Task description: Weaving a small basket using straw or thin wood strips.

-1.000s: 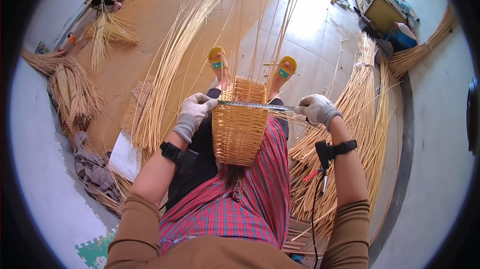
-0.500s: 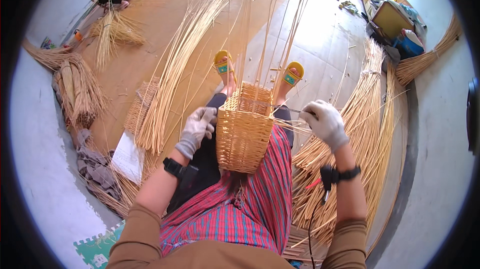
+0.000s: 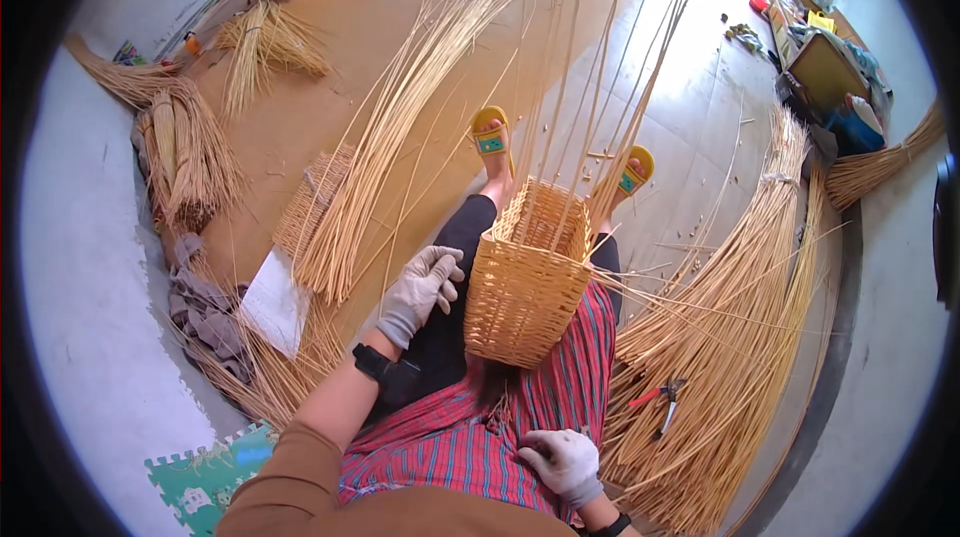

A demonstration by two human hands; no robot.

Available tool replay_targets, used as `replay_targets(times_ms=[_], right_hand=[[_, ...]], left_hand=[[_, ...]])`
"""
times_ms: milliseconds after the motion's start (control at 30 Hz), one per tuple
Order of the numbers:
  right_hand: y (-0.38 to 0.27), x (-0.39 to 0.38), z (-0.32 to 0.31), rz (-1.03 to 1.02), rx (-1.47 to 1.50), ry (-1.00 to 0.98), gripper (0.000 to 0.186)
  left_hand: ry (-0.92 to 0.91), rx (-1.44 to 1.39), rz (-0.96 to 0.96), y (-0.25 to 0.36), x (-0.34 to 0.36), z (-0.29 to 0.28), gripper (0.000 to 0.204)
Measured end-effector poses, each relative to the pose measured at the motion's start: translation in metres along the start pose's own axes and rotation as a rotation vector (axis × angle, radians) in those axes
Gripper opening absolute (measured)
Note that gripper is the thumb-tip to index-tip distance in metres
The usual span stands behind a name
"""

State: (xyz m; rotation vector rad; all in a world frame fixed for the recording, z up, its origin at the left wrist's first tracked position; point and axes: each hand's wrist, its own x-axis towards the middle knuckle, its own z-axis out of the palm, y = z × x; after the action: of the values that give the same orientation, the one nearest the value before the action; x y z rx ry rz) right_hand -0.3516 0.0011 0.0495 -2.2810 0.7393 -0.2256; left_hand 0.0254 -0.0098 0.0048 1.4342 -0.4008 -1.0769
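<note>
At lower centre, the right hand (image 3: 563, 464) is held over red cloth (image 3: 430, 462), fingers curled; whether anything is gripped cannot be told. At centre, the basket (image 3: 525, 302) is probably light, stiff, best held by its sides. The left hand (image 3: 427, 287), fingers loosely bent, seemingly empty, is poised just left of it. Beyond, rods (image 3: 608, 187) could be snapped.

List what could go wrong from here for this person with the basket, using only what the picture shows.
The basket sits at the lap with neither the left hand nor the right hand gripping it, so it might tip. The cutters lie on the cane pile and could slide out of sight. Tall strands rise from the basket and may snag or bend.
</note>
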Motion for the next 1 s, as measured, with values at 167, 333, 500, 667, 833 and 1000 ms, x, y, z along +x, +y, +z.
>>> replay_targets(times_ms=[167, 333, 500, 667, 833, 1000], right_hand=[[0.027, 0.001, 0.004, -0.053, 0.228, 0.170, 0.021], [0.011, -0.001, -0.005, -0.075, 0.235, 0.170, 0.006], [0.019, -0.001, 0.008, -0.138, 0.207, 0.199, 0.006], [0.009, 0.004, 0.006, -0.184, 0.127, 0.196, 0.015], [-0.013, 0.025, -0.024, -0.294, -0.215, -0.019, 0.058], [-0.057, 0.081, -0.141, -0.395, 0.357, 0.298, 0.036]], left_hand=[[0.091, 0.018, 0.039, 0.004, -0.010, 0.001, 0.025], [0.044, 0.021, 0.034, 0.000, -0.008, 0.014, 0.021], [0.059, 0.014, 0.044, -0.011, -0.007, 0.007, 0.018], [0.074, 0.094, 0.088, -0.010, -0.011, 0.017, 0.019], [0.074, 0.131, 0.088, -0.005, -0.013, 0.020, 0.020], [0.093, 0.156, 0.095, -0.012, -0.010, 0.021, 0.018]])
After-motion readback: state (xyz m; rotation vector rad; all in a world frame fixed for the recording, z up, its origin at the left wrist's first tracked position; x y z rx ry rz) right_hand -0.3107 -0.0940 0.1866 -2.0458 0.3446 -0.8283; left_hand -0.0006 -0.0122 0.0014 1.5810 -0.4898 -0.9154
